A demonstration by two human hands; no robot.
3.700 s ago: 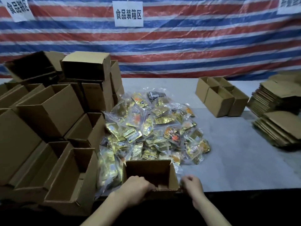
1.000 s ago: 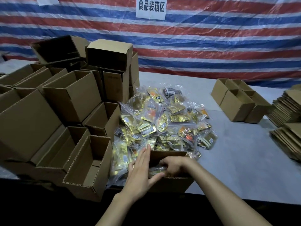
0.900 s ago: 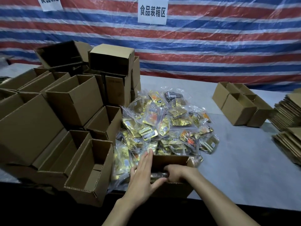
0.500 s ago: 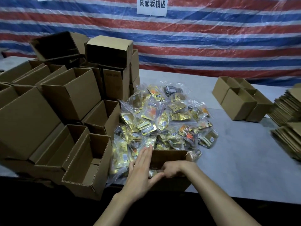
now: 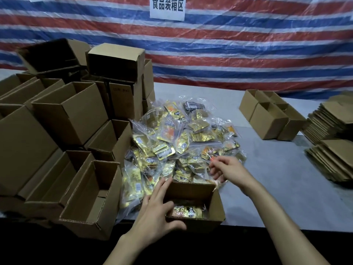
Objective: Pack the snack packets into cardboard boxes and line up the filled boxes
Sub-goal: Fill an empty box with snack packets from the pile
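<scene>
Down at the near edge of the bench [image 5: 277, 180] sits one open box [image 5: 217, 205], mouth up, and there's a gold packet [image 5: 186, 211] lying flat on its floor. The left hand [image 5: 157, 213] is braced on the box's left front corner: fingers [image 5: 162, 187] straight and close together along the left wall, tips reaching the far corner, thumb spread across the front wall. It's flat contact, not a curl round the card.

The right hand [image 5: 229, 171] is out past the box's far right corner, hovering low over the near edge of the pile [image 5: 181, 142]. Its fingers are bent and a little apart, right in among the clear wrappers, but the hand is blurred and I can't tell whether it has hold of a packet or is only touching one.

The pile itself is a big heap of gold and orange packets in clear bags, mid-bench, touching the box's far wall. To its left, empty boxes [image 5: 66, 113] are stacked and tilted every which way, open mouths showing, and the nearest one [image 5: 91, 199] stands just beside the left hand. Well apart on the right, three open boxes [image 5: 267, 121] stand pressed together in a cluster, and beyond them two stacks of flat cardboard [image 5: 334, 150] lie at the bench's right end. Behind it all hangs a red, white and blue striped tarp [image 5: 238, 44] with a white sign [image 5: 167, 7] pinned at the top.
</scene>
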